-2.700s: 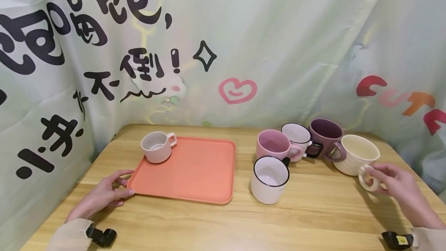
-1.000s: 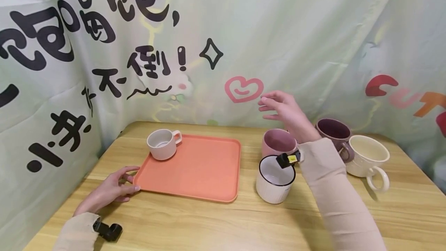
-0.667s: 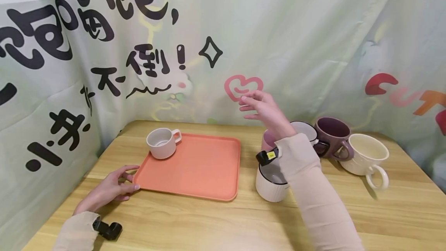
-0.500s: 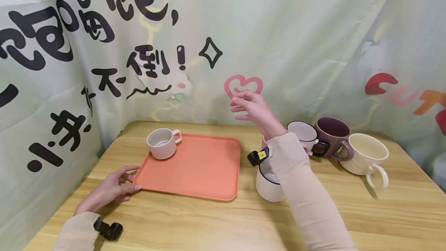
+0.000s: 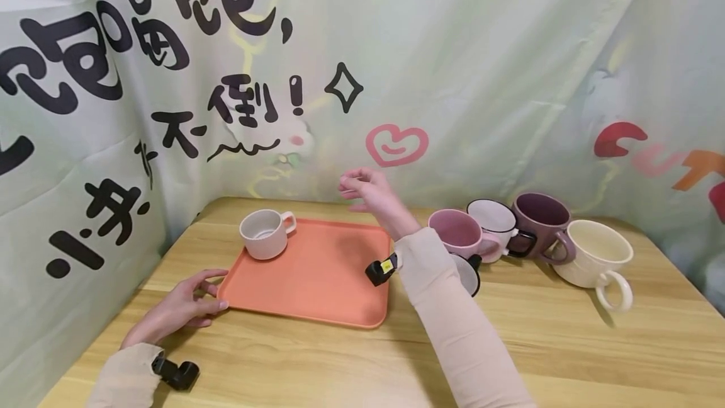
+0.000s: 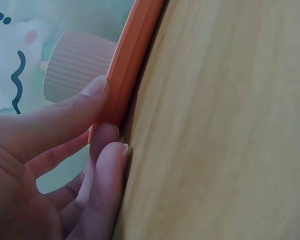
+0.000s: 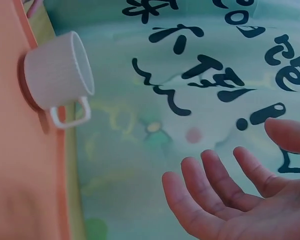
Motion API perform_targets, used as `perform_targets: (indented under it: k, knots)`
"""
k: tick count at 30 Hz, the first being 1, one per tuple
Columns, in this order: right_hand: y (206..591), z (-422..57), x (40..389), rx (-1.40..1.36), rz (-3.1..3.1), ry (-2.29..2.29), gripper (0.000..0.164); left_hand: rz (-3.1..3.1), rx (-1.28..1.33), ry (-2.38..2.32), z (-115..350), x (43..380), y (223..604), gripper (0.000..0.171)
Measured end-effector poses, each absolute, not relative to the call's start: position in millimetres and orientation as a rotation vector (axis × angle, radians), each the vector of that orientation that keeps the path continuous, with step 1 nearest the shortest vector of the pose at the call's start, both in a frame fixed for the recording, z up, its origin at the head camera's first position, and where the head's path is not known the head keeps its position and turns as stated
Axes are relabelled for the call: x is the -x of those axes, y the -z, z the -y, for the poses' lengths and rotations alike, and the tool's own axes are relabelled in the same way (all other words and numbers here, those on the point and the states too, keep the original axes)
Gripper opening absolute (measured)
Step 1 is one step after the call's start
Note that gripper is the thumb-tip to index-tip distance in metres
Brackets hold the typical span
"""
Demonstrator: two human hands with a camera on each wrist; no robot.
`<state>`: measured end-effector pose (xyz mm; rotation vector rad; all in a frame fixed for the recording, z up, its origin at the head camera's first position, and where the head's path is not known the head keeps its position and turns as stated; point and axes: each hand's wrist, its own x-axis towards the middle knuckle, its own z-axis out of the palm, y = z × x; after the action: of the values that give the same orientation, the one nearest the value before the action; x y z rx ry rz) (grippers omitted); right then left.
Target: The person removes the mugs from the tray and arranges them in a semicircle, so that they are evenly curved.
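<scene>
My left hand (image 5: pixel 180 306) pinches the near left corner of an orange tray (image 5: pixel 311 285); the left wrist view shows the thumb and fingertips at its rim (image 6: pixel 135 50). A small pale grey cup (image 5: pixel 264 236) stands upright on the tray's far left corner, its handle toward the back right. My right hand (image 5: pixel 378 197) hovers above the tray's back right part with nothing in it. In the right wrist view its fingers are spread and slightly bent, apart from the cup (image 7: pixel 57 75).
Right of the tray stand a pink mug (image 5: pixel 455 232), a white black-rimmed mug (image 5: pixel 491 216), a dark purple mug (image 5: pixel 542 213) and a cream mug (image 5: pixel 597 254). Another black-rimmed mug (image 5: pixel 469 276) is partly behind my right sleeve. A printed curtain (image 5: pixel 481 68) hangs behind the table (image 5: pixel 566 345).
My right hand held the cream mug's handle, let go, and has swung left past the mugs to above the tray. The left hand stays at the tray corner.
</scene>
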<state>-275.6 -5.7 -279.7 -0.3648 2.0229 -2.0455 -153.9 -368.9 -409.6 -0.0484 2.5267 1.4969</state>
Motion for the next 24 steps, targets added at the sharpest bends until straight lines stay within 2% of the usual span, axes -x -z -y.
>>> perform_targets:
  k: [15, 24]
  knots:
    - [324.4, 41.4, 281.2, 0.347, -1.919, 2.038, 0.021, -2.532, -0.022, -1.498, 370.5, 154.8, 406.5, 0.077]
    - [344.6, 61.8, 288.6, 0.327, -1.874, 2.015, 0.03, -2.534, -0.023, -1.506, 372.5, 154.1, 407.7, 0.075]
